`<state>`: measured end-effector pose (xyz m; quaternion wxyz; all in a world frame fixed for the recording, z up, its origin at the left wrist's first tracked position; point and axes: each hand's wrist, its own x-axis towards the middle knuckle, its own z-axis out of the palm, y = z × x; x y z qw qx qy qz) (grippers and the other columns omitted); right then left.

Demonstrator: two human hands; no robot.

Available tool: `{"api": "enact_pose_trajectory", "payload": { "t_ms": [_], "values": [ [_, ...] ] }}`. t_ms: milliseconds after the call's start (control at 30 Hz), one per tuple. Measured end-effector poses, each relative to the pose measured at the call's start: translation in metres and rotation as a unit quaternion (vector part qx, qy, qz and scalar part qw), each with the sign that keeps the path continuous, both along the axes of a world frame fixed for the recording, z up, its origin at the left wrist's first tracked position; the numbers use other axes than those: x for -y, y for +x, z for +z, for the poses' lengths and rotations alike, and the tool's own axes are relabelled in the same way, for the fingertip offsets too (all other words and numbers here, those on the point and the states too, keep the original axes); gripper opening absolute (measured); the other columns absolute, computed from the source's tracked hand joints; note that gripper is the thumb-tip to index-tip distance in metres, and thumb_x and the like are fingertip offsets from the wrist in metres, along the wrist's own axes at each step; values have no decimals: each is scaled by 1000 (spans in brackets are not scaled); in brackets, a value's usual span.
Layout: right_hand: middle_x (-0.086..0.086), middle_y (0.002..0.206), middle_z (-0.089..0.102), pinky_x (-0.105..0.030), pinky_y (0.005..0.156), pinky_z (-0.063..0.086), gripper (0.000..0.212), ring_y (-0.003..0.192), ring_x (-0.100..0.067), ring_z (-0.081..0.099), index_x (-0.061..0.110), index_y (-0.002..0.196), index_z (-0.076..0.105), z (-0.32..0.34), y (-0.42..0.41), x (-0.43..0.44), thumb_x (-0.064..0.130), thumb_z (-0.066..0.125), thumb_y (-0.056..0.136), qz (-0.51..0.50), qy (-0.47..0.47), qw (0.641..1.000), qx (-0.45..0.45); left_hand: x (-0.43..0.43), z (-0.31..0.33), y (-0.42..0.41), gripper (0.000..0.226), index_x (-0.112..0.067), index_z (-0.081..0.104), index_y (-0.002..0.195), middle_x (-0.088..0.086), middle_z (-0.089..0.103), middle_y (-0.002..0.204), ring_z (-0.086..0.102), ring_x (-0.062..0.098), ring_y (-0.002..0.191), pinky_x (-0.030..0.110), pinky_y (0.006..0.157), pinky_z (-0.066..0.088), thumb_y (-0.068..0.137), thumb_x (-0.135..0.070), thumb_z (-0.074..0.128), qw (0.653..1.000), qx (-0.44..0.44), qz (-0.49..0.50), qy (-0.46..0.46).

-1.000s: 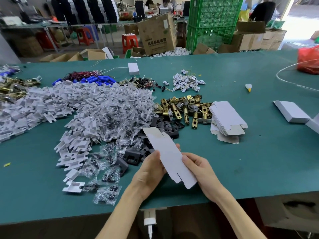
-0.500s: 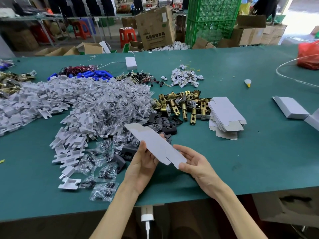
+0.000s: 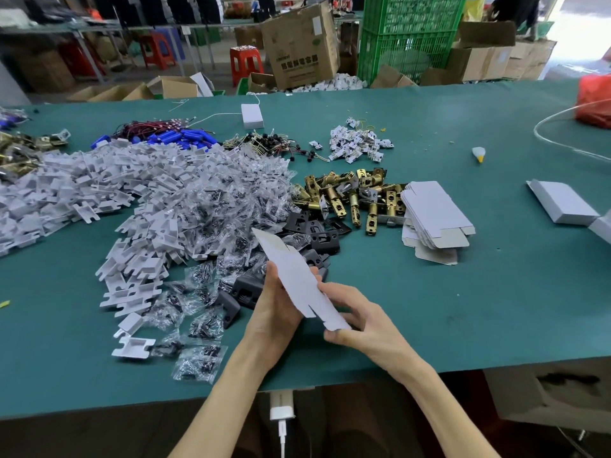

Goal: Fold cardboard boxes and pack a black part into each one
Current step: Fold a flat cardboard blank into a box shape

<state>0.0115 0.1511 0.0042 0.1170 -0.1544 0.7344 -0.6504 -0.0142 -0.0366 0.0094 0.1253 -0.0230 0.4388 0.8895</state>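
Observation:
A flat white cardboard box blank point(image 3: 297, 279) slants between my hands above the green table point(image 3: 463, 309). My left hand point(image 3: 277, 309) grips its left edge from below. My right hand point(image 3: 360, 319) pinches its near end with thumb and fingers. Black plate parts point(image 3: 322, 239) lie just behind the blank, and more black parts point(image 3: 243, 290) sit to the left of my left hand. A stack of flat box blanks point(image 3: 433, 216) rests to the right of the brass latches.
White plastic pieces point(image 3: 99, 200) and small clear bags of screws point(image 3: 211, 226) cover the left half. Brass latches point(image 3: 350, 196) lie in the middle. Folded white boxes point(image 3: 562, 201) sit at the right, a red bag point(image 3: 595, 100) far right.
The blank has tilted steeper, its far end now rising over the black parts. Both hands have shifted slightly with it and still hold it.

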Motion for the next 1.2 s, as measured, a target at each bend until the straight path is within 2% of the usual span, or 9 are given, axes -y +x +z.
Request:
{"api": "enact_pose_trajectory", "payload": {
  "t_ms": [100,167,267,333,467,667,900,1133,1200],
  "values": [
    [4,130,67,-33,97,53,34,119,-17,65,29,125,72,-3,2,2,37,68,92,-67,-40,997,-10,-9,-2,-1,117,-6,59,128,14,71,112,70,25,101,36,83,59,41,-77,91,999,2,33,-42],
    [-3,114,75,-34,88,56,25,98,-19,72,31,111,78,-2,5,4,40,59,97,-128,-88,987,36,-14,-6,2,97,-5,59,125,18,71,115,70,27,97,34,76,59,59,-69,90,994,-29,39,-93],
    [-12,108,76,-47,86,56,23,87,-25,69,23,108,78,-3,4,1,36,63,99,-175,-153,969,82,-13,-14,4,59,-4,59,132,21,70,124,66,33,103,36,79,58,91,-43,76,990,-57,37,-123],
    [-17,110,74,-42,81,58,21,89,-28,69,17,111,77,-1,3,-4,28,67,96,-176,-215,955,105,-10,-16,3,44,-6,60,134,16,71,124,67,26,102,30,78,56,97,-29,67,991,-61,25,-120],
    [-15,124,71,-35,80,61,36,101,-25,70,10,126,69,2,2,-10,20,66,91,-147,-284,938,132,-9,-17,3,38,-6,64,132,16,71,128,69,22,100,27,78,56,98,-23,65,993,-58,15,-104],
    [-26,124,68,-38,82,60,43,103,-37,69,4,119,72,4,1,-16,26,67,83,-103,-301,936,152,-6,-16,0,32,-11,75,119,19,73,123,71,30,110,36,89,58,93,-27,70,999,-15,15,-42],
    [-23,118,70,-37,79,59,46,97,-36,71,8,128,66,-1,-2,-19,19,63,84,-55,-272,948,154,-5,-14,-1,92,-2,64,133,24,67,133,67,37,118,43,97,55,66,-59,93,998,-33,-29,-54],
    [-16,114,72,-33,73,58,44,89,-29,72,12,126,67,0,-2,-19,26,66,85,-22,-241,958,154,-6,-7,8,115,18,35,142,30,53,126,58,40,97,47,86,47,72,-54,90,989,-74,-127,-17],
    [-16,112,72,-32,72,58,43,86,-29,72,11,126,67,0,-1,-19,26,66,85,-10,-236,959,158,-5,-4,10,108,7,37,152,29,52,127,56,39,93,49,86,45,76,-52,88,984,-92,-152,-15]
  ]
}}
